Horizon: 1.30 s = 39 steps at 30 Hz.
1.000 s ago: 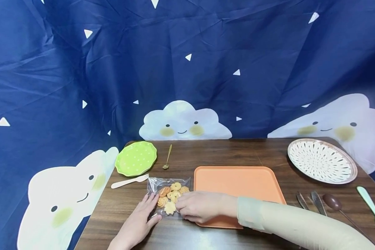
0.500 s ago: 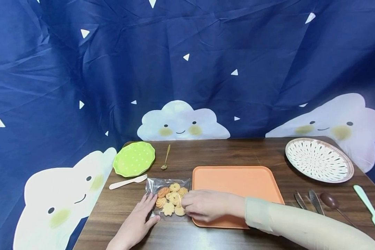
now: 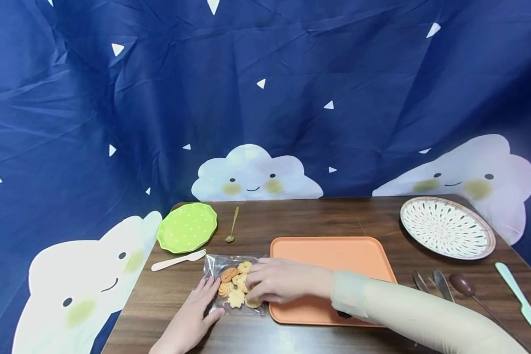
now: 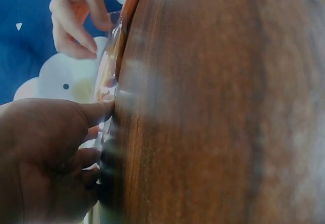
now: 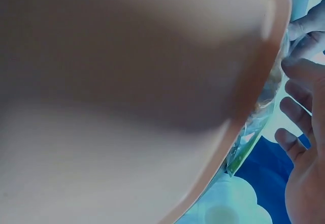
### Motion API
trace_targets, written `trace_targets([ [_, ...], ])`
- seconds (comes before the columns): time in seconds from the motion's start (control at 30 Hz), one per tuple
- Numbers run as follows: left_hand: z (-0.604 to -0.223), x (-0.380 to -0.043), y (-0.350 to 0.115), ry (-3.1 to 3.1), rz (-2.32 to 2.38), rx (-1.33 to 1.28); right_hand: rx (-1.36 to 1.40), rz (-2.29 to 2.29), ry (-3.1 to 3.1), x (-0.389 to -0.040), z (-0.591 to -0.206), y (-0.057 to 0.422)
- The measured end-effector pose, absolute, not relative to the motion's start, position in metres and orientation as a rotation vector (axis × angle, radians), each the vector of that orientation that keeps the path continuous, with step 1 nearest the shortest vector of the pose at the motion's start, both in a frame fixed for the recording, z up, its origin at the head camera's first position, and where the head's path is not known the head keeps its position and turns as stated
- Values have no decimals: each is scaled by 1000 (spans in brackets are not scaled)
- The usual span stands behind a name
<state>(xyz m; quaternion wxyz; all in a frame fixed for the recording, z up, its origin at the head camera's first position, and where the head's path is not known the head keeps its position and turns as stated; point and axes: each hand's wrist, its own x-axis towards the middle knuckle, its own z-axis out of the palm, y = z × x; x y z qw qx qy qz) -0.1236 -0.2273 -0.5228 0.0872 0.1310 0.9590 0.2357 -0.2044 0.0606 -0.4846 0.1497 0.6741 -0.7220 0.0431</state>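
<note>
Resting the left hand [image 3: 190, 314] on the left edge of a clear, flat plastic bag [image 3: 214, 265] of golden-brown and pale-yellow cookies [image 3: 236, 298], with fingers straight and thumb spread wide. Reaching over the bag's right part with the right hand [image 3: 276, 281], with fingers loosely bent and a visible gap between thumb and fingertips; cannot tell whether in contact with the film. Crossing a rectangular orange tray [image 3: 332, 248], just right of the bag, in a pale cream sleeve [image 3: 394, 300]. Lying beyond the bag to the left, on the dark brown wood-grain table [image 3: 314, 216]: a lime-green, white-dotted plate with a wavy rim [image 3: 187, 227], a pale pinkish fork [image 3: 177, 260] and a thin gold-coloured spoon [image 3: 233, 223]. Set out at the right: a wide white plate with a brownish rim [image 3: 447, 227], two silvery metal utensils [image 3: 443, 285], a dark brown, long-handled spoon [image 3: 462, 285] and a mint-green knife [image 3: 519, 294].
</note>
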Motion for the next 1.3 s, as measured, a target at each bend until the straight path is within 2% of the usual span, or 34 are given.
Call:
trace_targets([
  [0.47, -522, -124, -225, 2839, 705, 380, 1988, 169, -2057, -210, -487, 52],
  [1.0, -522, -123, -225, 2776, 732, 353, 1960, 445, -2068, -197, -478, 76],
  [1.3, -526, -125, -229, 2829, 709, 382, 1907, 505, -2058, -203, -482, 84],
])
